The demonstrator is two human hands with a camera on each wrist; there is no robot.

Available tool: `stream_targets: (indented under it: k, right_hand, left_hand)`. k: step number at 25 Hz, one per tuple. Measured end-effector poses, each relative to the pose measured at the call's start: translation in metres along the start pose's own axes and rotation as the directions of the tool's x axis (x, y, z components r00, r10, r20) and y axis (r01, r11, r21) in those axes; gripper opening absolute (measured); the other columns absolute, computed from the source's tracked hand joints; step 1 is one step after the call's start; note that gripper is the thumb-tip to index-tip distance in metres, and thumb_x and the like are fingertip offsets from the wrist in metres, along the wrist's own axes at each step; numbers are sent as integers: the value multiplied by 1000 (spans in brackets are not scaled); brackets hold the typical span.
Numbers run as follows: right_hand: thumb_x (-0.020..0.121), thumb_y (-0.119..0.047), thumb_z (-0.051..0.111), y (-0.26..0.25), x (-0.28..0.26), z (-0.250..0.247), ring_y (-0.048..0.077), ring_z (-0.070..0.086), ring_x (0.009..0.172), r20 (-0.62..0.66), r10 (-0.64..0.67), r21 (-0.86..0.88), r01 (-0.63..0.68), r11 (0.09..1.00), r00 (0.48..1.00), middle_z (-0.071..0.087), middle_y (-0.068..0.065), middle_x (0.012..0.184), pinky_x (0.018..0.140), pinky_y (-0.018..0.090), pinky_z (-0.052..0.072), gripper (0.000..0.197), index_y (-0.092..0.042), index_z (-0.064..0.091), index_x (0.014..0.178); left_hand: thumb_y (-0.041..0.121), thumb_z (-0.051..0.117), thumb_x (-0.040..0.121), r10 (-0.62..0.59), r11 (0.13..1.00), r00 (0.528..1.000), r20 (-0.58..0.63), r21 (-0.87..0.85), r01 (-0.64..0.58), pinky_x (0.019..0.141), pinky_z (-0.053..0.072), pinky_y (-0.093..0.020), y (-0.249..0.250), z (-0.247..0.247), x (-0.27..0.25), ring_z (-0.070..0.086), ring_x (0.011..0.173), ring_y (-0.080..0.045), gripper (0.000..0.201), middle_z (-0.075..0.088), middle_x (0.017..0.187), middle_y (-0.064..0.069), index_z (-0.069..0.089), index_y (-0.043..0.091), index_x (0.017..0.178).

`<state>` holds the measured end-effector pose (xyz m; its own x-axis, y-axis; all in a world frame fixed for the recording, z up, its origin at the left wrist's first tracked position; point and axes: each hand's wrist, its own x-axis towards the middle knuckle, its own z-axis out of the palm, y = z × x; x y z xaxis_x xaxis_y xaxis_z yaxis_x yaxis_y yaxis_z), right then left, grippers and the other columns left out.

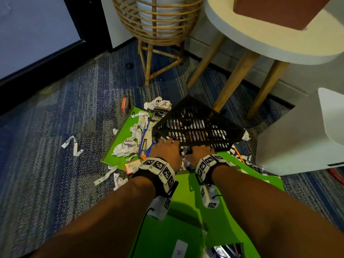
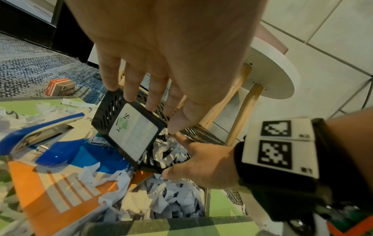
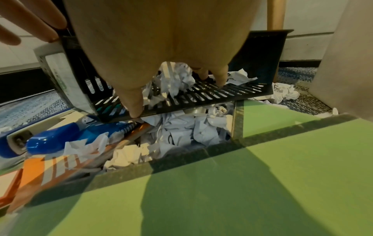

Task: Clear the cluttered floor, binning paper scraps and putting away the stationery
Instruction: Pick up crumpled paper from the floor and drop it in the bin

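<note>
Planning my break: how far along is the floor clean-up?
Done: some scraps sit inside the basket. In hand: the right hand grips the tipped basket, the left hand rests on it. Left: crumpled paper, strips on the carpet, the stapler and a red box lie loose.

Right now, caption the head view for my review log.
Left hand and right hand steady a tilted black slotted plastic basket amid crumpled paper scraps.

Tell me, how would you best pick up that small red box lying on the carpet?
Pinch the small red box across its two long sides, coming straight down from above: it lies flat on the carpet, both sides free of paper.
</note>
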<state>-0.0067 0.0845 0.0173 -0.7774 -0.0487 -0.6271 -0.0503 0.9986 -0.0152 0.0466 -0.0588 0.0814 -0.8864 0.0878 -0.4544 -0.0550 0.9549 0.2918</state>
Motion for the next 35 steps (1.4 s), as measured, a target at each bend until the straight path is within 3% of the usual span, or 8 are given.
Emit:
stream_targets:
  k: [3,8,11,17,20,27,32,35]
  right_hand:
    - [92,-47,47,-1,1,4,30,43,128,-50,-9,22,10,1000,999,50,8,137,113,50,25,49,-17,50,132]
    - [92,-38,54,6,-29,47,25,42,129,-238,-186,136,222,966,953,33,2,146,109,44,32,62,-17,29,145]
    - [91,-21,52,19,-46,67,22,47,121,-301,-291,167,351,921,908,45,-2,131,104,41,35,35,-25,50,125]
    - [84,-8,58,26,-39,61,26,57,88,-506,-201,269,375,887,839,40,5,120,76,39,54,27,-22,54,106]
    - [85,-10,58,22,-28,56,28,55,107,-467,-150,366,345,864,872,42,5,129,87,41,51,48,-24,44,129]
    - [86,-50,57,-3,1,42,30,39,130,-187,-157,-32,154,988,970,46,8,140,110,45,28,59,-20,42,134]
    - [92,-34,51,-7,-16,65,27,37,132,-118,-257,23,261,965,959,42,2,141,111,49,23,50,-27,36,139]
    - [83,-21,56,8,-34,80,25,44,120,-271,-247,159,296,942,930,44,1,124,105,46,32,35,-27,49,117]
  left_hand:
    - [37,50,92,7,1000,1000,0,-13,-7,114,27,-49,-4,4,1,23,142,-32,61,29,154,-1,28,23,147]
    - [36,52,91,-39,998,999,21,-48,40,114,25,-51,-6,0,2,18,143,-36,64,18,157,-1,24,26,148]
    - [37,53,91,-52,997,998,23,-56,53,113,26,-52,-5,-4,3,12,144,-37,66,10,159,-2,22,28,149]
    - [32,49,94,-59,998,996,72,-27,61,113,25,-53,-8,8,6,1,146,-36,67,-6,161,1,13,34,150]
    - [31,51,93,-64,998,997,49,-18,65,112,27,-53,-9,7,5,6,145,-37,65,0,160,-1,18,33,149]
    - [36,54,90,-32,999,999,27,-30,33,105,35,-52,-6,11,2,17,139,-40,53,13,156,-3,36,23,138]
    - [36,55,89,-21,1000,999,42,-20,22,101,38,-50,-8,16,1,18,136,-41,50,13,157,0,43,23,135]
    - [33,50,92,-25,1000,999,38,-5,26,103,36,-51,-9,19,4,19,136,-41,46,12,157,0,42,23,137]
